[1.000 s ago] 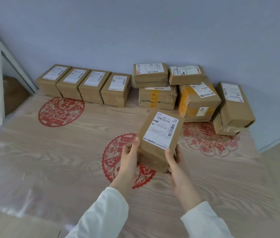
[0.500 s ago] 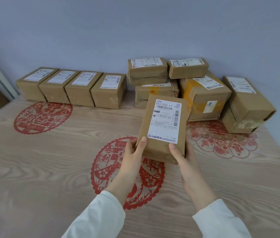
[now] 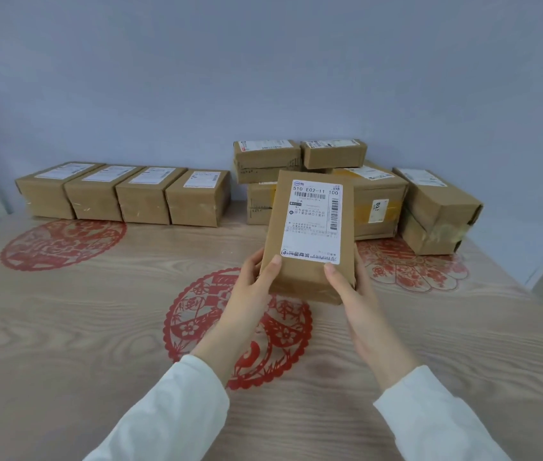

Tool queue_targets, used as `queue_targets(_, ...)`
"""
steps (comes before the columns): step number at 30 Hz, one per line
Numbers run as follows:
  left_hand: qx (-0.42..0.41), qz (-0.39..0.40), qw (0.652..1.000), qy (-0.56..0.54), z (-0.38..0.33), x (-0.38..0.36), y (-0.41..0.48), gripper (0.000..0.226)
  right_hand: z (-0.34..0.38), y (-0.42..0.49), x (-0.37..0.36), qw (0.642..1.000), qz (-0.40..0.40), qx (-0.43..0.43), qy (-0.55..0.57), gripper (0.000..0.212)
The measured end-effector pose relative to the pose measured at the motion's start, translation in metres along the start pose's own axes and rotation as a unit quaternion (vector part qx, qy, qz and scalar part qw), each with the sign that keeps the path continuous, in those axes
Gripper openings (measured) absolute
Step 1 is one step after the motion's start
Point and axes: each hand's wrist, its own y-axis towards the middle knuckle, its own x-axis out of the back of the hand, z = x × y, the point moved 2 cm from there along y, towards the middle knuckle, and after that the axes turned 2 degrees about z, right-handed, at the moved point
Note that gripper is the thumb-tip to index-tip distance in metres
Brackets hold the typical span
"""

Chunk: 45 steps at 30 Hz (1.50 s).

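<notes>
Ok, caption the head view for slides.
Labelled parcel gripped by left hand and right hand over the table, other parcels behind.

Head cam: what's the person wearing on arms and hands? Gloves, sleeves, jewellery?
Left hand and right hand are bare: no gloves, and no rings or watch show. Each arm wears a long plain white sleeve, the left sleeve and the right sleeve, ending at the wrist. No logos or markings visible.

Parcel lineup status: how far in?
Done: a row of four boxes stands side by side along the wall. In hand: one labelled parcel, label up, gripped at its near end by the left hand and right hand above the table. Left, likely: placing it, then the uneven pile stacked at the right.
</notes>
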Motion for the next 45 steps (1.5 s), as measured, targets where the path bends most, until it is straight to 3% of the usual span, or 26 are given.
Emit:
queue_targets(3,0.004,0.031,0.999,-0.029,0.001,0.003,-0.021,0.052,0.001,-0.024,-0.001,1.0,0.001,-0.001,-0.008,0.091)
queue_targets(7,0.029,0.069,0.996,-0.044,0.015,0.007,-0.041,0.078,-0.004,-0.053,0.002,1.0,0.001,0.002,0.013,0.085)
queue_targets(10,0.038,0.083,0.994,-0.054,0.017,0.013,-0.051,0.081,-0.005,-0.069,0.002,1.0,-0.003,0.003,0.003,0.084)
queue_targets(15,0.0,0.102,0.995,-0.009,0.018,0.022,-0.059,0.092,-0.002,-0.078,0.0,1.0,0.004,0.004,-0.011,0.076)
queue_targets(21,-0.004,0.104,0.995,0.008,0.017,0.03,-0.063,0.108,-0.009,-0.089,-0.005,0.999,0.002,0.003,-0.036,0.082)
queue_targets(25,-0.016,0.098,0.995,0.017,0.02,0.032,-0.067,0.1,-0.009,-0.091,-0.008,0.999,-0.014,0.0,-0.042,0.075)
queue_targets(30,-0.022,0.11,0.994,0.013,0.016,0.033,-0.071,0.107,-0.007,-0.091,-0.012,0.999,-0.018,-0.004,-0.026,0.071)
queue_targets(34,-0.036,0.085,0.996,-0.006,0.012,0.031,-0.071,0.092,-0.005,-0.092,-0.015,1.0,-0.006,0.0,-0.029,0.07)
queue_targets(40,-0.059,0.111,0.992,0.024,0.002,0.028,-0.073,0.098,0.003,-0.09,-0.015,0.999,-0.042,0.009,0.011,0.086)
queue_targets(45,-0.072,0.088,0.994,-0.008,-0.008,0.027,-0.073,0.094,0.009,-0.091,-0.018,1.0,-0.025,0.013,0.008,0.074)
